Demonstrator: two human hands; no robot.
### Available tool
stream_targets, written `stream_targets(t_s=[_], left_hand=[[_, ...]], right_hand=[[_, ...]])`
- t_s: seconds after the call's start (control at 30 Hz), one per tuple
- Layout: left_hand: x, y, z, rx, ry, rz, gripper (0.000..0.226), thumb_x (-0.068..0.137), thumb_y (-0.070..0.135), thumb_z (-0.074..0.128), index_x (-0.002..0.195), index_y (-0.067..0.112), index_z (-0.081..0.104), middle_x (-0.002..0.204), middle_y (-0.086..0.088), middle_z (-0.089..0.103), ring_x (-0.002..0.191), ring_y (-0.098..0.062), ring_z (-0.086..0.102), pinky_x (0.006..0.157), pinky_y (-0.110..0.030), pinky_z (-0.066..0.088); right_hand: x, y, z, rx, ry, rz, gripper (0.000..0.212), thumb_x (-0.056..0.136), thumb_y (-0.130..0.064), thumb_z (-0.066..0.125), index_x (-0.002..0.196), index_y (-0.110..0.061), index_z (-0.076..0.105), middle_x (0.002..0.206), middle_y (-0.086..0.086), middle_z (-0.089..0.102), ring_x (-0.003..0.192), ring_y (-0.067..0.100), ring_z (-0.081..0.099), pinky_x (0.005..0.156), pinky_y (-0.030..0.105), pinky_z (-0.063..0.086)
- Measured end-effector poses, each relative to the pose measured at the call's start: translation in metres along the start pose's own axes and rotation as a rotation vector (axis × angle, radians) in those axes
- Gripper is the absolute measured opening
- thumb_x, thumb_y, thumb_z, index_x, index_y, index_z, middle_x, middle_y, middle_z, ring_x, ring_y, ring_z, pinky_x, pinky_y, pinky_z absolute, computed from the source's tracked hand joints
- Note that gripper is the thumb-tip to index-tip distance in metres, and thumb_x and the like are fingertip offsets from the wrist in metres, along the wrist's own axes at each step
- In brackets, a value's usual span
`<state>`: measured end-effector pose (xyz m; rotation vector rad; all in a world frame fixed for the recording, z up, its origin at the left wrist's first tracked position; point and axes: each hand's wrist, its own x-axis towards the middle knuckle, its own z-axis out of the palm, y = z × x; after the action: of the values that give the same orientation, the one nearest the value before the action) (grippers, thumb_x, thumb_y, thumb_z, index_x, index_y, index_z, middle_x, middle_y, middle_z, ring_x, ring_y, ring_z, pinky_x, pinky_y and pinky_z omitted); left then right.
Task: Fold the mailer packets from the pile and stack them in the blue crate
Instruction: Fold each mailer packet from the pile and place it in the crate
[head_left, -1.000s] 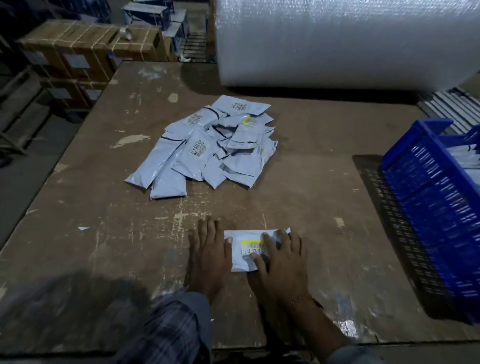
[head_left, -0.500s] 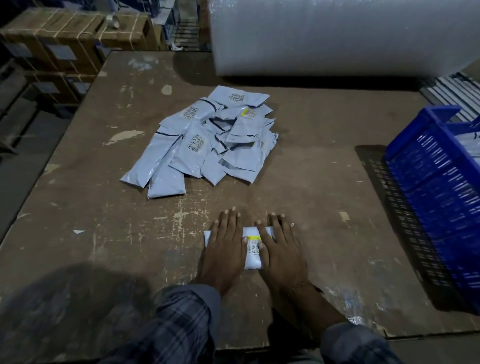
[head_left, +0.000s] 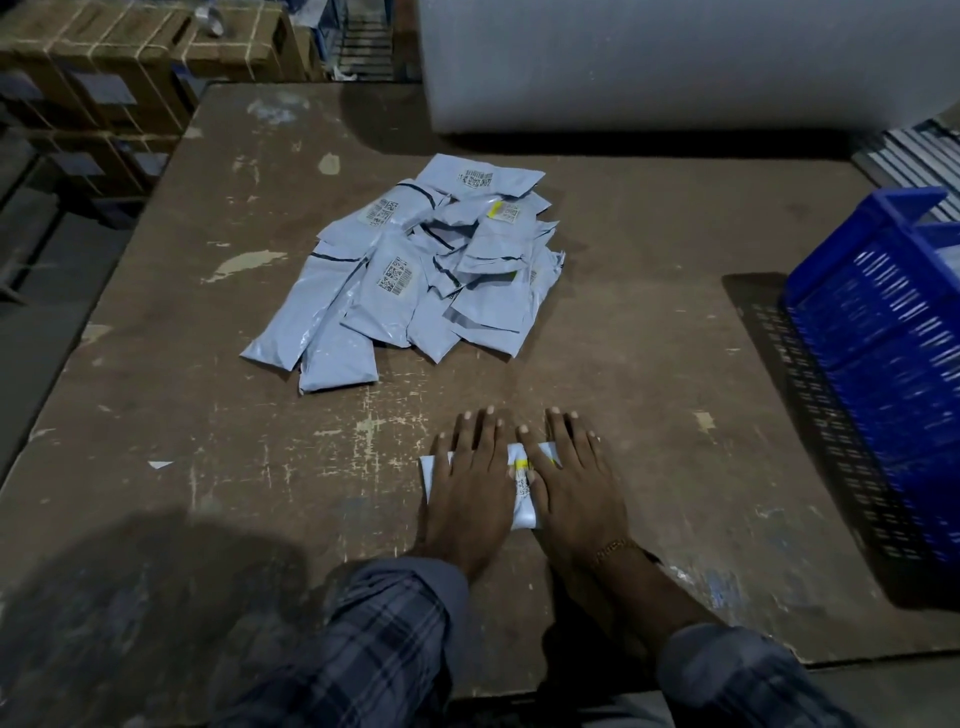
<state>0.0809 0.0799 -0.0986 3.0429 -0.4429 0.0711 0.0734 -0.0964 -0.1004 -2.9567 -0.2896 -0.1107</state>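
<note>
A folded white plastic mailer packet (head_left: 521, 488) is pressed flat on the worn brown counter (head_left: 623, 364) under the left hand (head_left: 470, 483) and right hand (head_left: 571, 488), each grip spread apart, fingers straight. The crease is best firmed outward before transfer to the blue slatted plastic crate (head_left: 878, 332).

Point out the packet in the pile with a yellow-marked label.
The packet near the pile's far right, just below the topmost one; the other visible labels are plain.

Worn brown wooden table (head_left: 623, 322), scuffed. On it: pile of grey mailer packets (head_left: 415, 270) mid-table, one folded packet (head_left: 522, 486) near front edge, blue crate (head_left: 878, 364) right side, bubble-wrap roll (head_left: 675, 62) at back.
</note>
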Motion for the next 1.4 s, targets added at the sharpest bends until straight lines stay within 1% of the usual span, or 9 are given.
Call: stream_targets(t_s=[0.17, 0.23, 0.5, 0.73, 0.83, 0.97, 1.13, 1.33, 1.4], left_hand=[[0.001, 0.003, -0.003, 0.005, -0.001, -0.049, 0.073, 0.108, 0.049, 0.044, 0.167, 0.011, 0.022, 0.176, -0.008, 0.016, 0.162, -0.034, 0.016, 0.119, -0.071, 0.021], [0.001, 0.002, -0.002, 0.000, 0.001, -0.072, 0.071, 0.107, 0.048, 0.048, 0.166, 0.013, 0.027, 0.176, -0.007, 0.019, 0.162, -0.034, 0.018, 0.117, -0.074, 0.020], [-0.002, 0.000, -0.005, 0.027, -0.045, -0.005, 0.062, 0.110, 0.043, 0.027, 0.168, 0.022, 0.024, 0.178, -0.007, 0.009, 0.162, -0.040, 0.012, 0.116, -0.077, 0.015], [-0.027, -0.003, -0.013, 0.039, -0.005, 0.088, 0.068, 0.110, 0.047, 0.033, 0.168, 0.011, 0.022, 0.177, -0.013, 0.009, 0.162, -0.041, 0.008, 0.120, -0.073, 0.018], [-0.021, -0.004, -0.011, 0.015, -0.035, 0.028, 0.070, 0.110, 0.045, 0.036, 0.168, 0.010, 0.019, 0.177, -0.012, 0.005, 0.163, -0.038, 0.004, 0.121, -0.070, 0.019], [-0.009, -0.011, -0.008, -0.035, -0.054, 0.033, 0.062, 0.110, 0.042, 0.022, 0.170, 0.026, 0.018, 0.178, -0.007, 0.004, 0.164, -0.034, 0.004, 0.123, -0.065, 0.019], [-0.019, -0.012, -0.010, -0.053, -0.038, 0.097, 0.058, 0.113, 0.049, 0.025, 0.169, 0.037, 0.016, 0.178, -0.003, 0.005, 0.164, -0.034, 0.002, 0.125, -0.069, 0.011], [-0.032, -0.020, -0.011, -0.036, -0.057, 0.170, 0.059, 0.114, 0.047, 0.022, 0.170, 0.031, 0.014, 0.178, -0.007, 0.004, 0.164, -0.032, 0.002, 0.129, -0.058, 0.017], [-0.026, -0.016, -0.007, -0.036, -0.069, 0.096, 0.061, 0.113, 0.044, 0.022, 0.170, 0.026, 0.013, 0.178, -0.009, 0.003, 0.164, -0.034, 0.003, 0.127, -0.059, 0.021]], right_hand=[[-0.005, -0.003, 0.000, 0.003, 0.011, 0.016, 0.058, 0.106, -0.040, 0.039, 0.162, -0.027, 0.034, 0.172, 0.013, 0.017, 0.159, 0.035, 0.016, 0.124, 0.056, 0.022], [-0.010, -0.007, -0.001, 0.018, 0.034, 0.023, 0.054, 0.108, -0.041, 0.031, 0.160, -0.027, 0.038, 0.170, 0.014, 0.023, 0.158, 0.036, 0.020, 0.124, 0.057, 0.021], [-0.021, -0.012, -0.004, 0.065, -0.013, 0.075, 0.055, 0.109, -0.036, 0.025, 0.164, -0.031, 0.028, 0.174, 0.006, 0.011, 0.161, 0.029, 0.004, 0.129, 0.050, 0.011], [-0.007, -0.007, -0.007, 0.023, -0.075, 0.079, 0.058, 0.109, -0.040, 0.018, 0.165, -0.025, 0.025, 0.173, 0.011, 0.015, 0.160, 0.033, 0.008, 0.126, 0.055, 0.017], [-0.017, -0.010, -0.003, 0.044, -0.079, 0.090, 0.058, 0.109, -0.042, 0.016, 0.164, -0.026, 0.027, 0.173, 0.011, 0.013, 0.160, 0.035, 0.008, 0.126, 0.057, 0.017], [-0.039, -0.013, -0.005, 0.124, -0.066, 0.085, 0.062, 0.109, -0.045, 0.008, 0.164, -0.025, 0.028, 0.172, 0.010, 0.016, 0.160, 0.033, 0.007, 0.128, 0.055, 0.014], [-0.014, -0.010, -0.007, 0.081, -0.064, 0.187, 0.064, 0.108, -0.043, 0.009, 0.164, -0.016, 0.024, 0.172, 0.012, 0.013, 0.160, 0.034, 0.011, 0.129, 0.051, 0.013], [0.001, -0.004, 0.001, -0.031, -0.089, 0.210, 0.063, 0.106, -0.047, 0.023, 0.166, -0.030, 0.011, 0.173, 0.014, -0.005, 0.159, 0.040, -0.006, 0.128, 0.056, -0.001], [-0.009, -0.006, 0.000, -0.012, -0.094, 0.178, 0.061, 0.107, -0.048, 0.025, 0.165, -0.032, 0.018, 0.173, 0.015, 0.000, 0.159, 0.043, -0.005, 0.127, 0.059, 0.006]])
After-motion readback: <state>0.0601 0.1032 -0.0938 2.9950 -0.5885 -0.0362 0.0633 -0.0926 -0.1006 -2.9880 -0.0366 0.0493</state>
